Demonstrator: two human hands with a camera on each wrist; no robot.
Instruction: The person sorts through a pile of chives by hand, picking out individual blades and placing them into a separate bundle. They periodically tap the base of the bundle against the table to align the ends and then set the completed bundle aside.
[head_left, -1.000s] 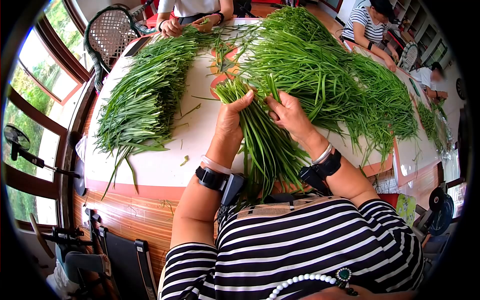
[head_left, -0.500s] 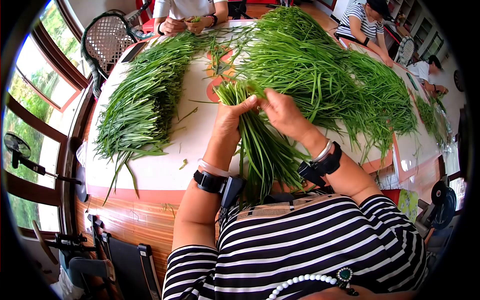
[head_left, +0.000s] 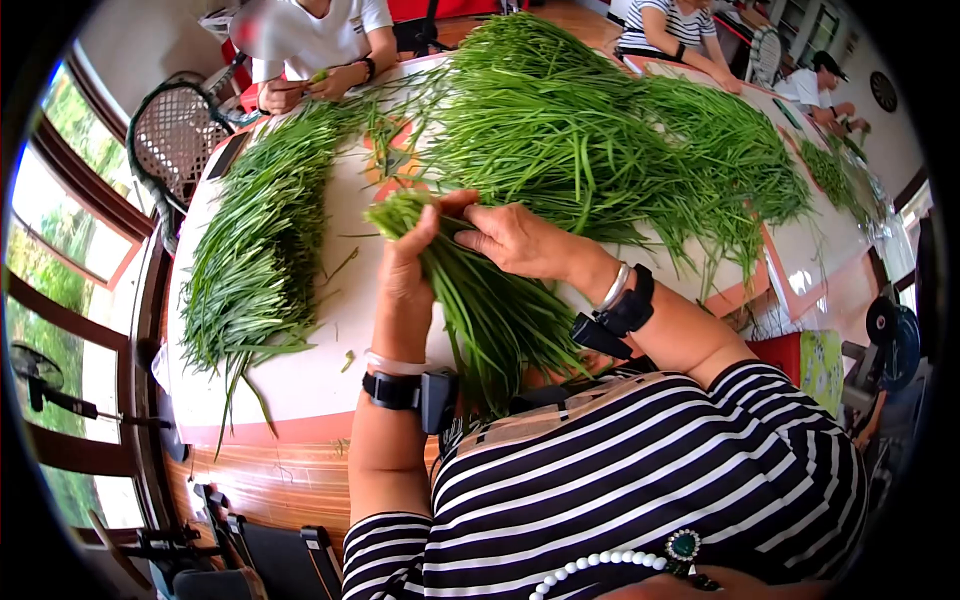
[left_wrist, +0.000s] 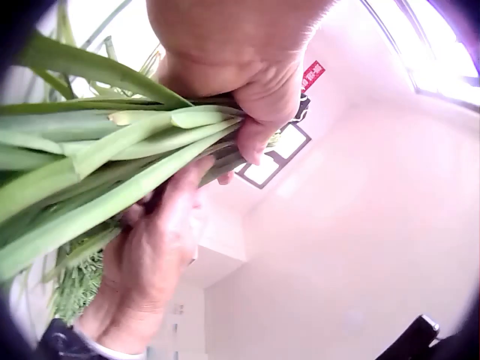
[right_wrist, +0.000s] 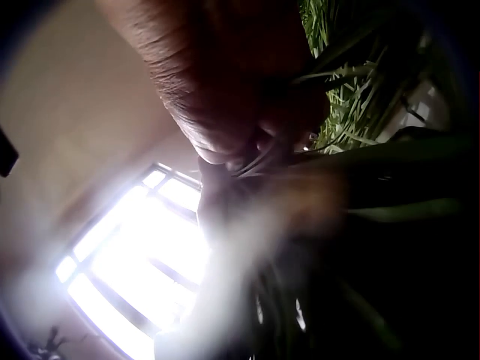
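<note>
A thick bunch of garlic chives (head_left: 500,320) slants over the table's near edge, its pale cut ends at upper left and its long leaves falling toward the striped shirt. Around its upper part the left hand (head_left: 405,265) holds tight, thumb across the stems. The right hand (head_left: 525,243) works against the far side of the bunch, fingers curled, close to the left fingertips. In the left wrist view the leaves (left_wrist: 97,157) run between both hands. The dim right wrist view shows the right fingertips (right_wrist: 244,154) pinching a thin green strand.
A large heap of chives (head_left: 560,120) spreads across the table's middle and right. A neat row of chives (head_left: 250,230) lies at left, beside a dark phone (head_left: 228,155). A person (head_left: 325,50) sits opposite; others sit at far right. The table edge (head_left: 330,425) is near the body.
The right hand has gone from pinching a few leaves above the bunch to curling in against its far side. The left hand keeps its grip. The head view has shifted rightward.
</note>
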